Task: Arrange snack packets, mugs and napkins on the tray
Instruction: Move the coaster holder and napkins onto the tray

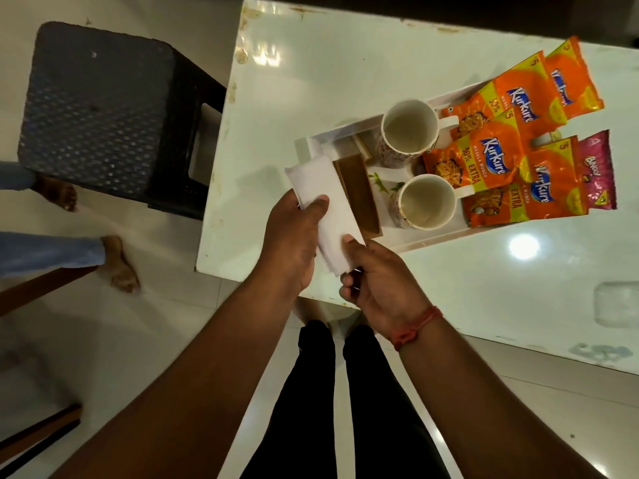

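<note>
I hold a folded white napkin [325, 202] with both hands above the near left end of the white tray [428, 242]. My left hand [294, 243] grips its left edge, thumb pressed on top. My right hand [377, 281] pinches the near end between thumb and curled fingers. On the tray, a brown napkin [356, 188] lies just beside the white one. Two empty mugs [409, 127] stand upright at the tray's centre, handles toward the orange snack packets [498, 157], which overlap across the far end. A pink packet [598, 171] lies at their right edge. The tray rests on the white table [311, 81].
</note>
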